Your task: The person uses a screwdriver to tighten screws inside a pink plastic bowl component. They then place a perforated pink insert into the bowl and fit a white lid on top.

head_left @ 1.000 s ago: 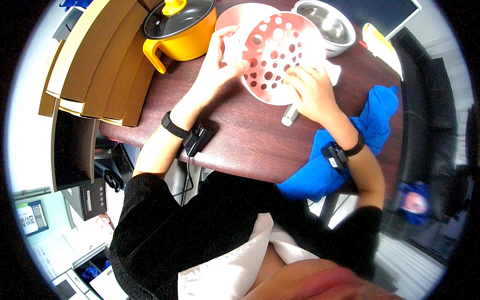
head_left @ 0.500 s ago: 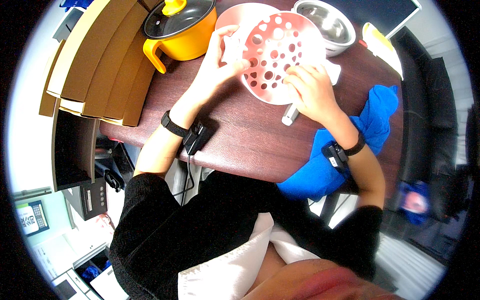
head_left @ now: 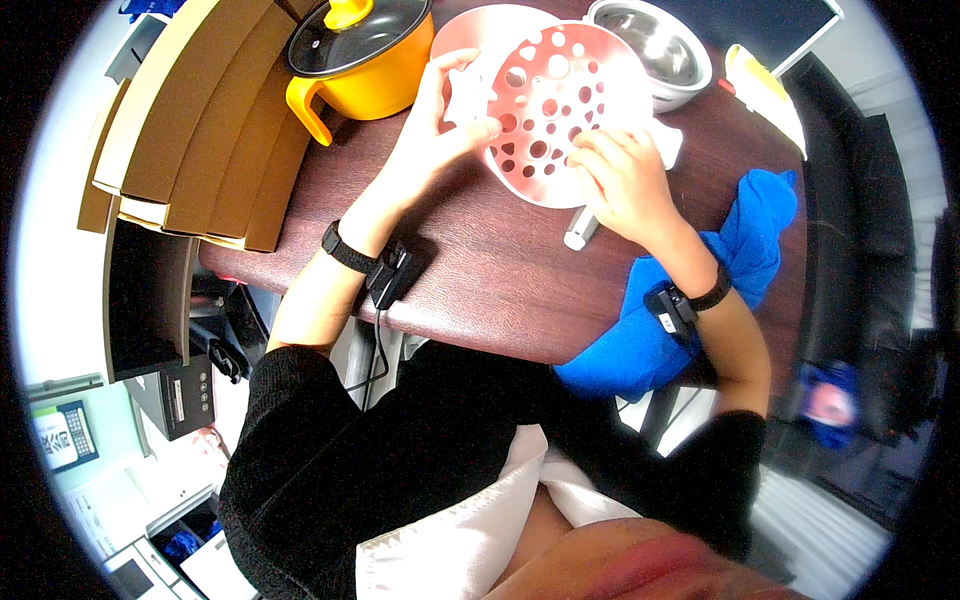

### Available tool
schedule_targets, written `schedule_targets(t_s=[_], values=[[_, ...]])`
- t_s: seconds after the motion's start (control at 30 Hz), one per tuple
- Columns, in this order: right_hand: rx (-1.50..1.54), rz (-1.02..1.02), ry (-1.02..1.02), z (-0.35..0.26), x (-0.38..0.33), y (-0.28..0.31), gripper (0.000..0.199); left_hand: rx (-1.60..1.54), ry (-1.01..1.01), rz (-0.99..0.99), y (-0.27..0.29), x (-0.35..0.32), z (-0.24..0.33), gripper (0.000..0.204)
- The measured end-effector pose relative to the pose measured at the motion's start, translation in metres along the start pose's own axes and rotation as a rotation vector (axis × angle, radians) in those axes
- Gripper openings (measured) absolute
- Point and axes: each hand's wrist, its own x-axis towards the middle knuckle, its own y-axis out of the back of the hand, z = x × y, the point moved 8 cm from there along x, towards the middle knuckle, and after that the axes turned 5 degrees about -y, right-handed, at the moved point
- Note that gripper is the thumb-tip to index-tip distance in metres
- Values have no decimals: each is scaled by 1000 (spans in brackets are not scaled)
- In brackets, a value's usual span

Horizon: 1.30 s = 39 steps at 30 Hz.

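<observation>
A pink colander [head_left: 558, 110] with round holes is tilted up over the table. My left hand [head_left: 447, 110] grips its left edge, thumb on the near side and fingers around the rim. Bent fingers of my right hand [head_left: 622, 180] press on its lower right part; the fingertips are partly hidden. Behind the colander shows the edge of another round pink piece [head_left: 475, 28]. Below my right hand a light grey handle [head_left: 580, 230] sticks out, and what it belongs to is hidden.
A yellow pot [head_left: 375, 85] with a dark lid stands at the far left, next to brown cardboard boxes [head_left: 205, 130]. At the far right are a steel bowl [head_left: 655, 50] and a yellow-and-white item [head_left: 765, 95]. A blue cloth [head_left: 640, 330] lies under my right forearm.
The colander has tipped very slightly between my hands. Both hands keep their hold in nearly the same place.
</observation>
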Motion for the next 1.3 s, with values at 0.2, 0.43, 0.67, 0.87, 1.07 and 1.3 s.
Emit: schedule_targets(t_s=[0.2,0.43,0.67,0.87,1.07,1.3], values=[[2,-3,-4,0,0,0,9,4,26,-3,1,-1,-5,73],[3,2,-1,0,0,-1,9,55,-7,-12,3,0,-6,74],[12,22,0,0,0,3,8,70,-5,-10,3,1,-6,72],[58,32,9,2,1,4,8,58,-16,-22,3,0,-4,66],[-181,221,-124,17,7,49,20,-1,-18,38,5,-1,-1,62],[115,499,-347,70,-5,83,44,-346,-36,276,25,2,-3,49]])
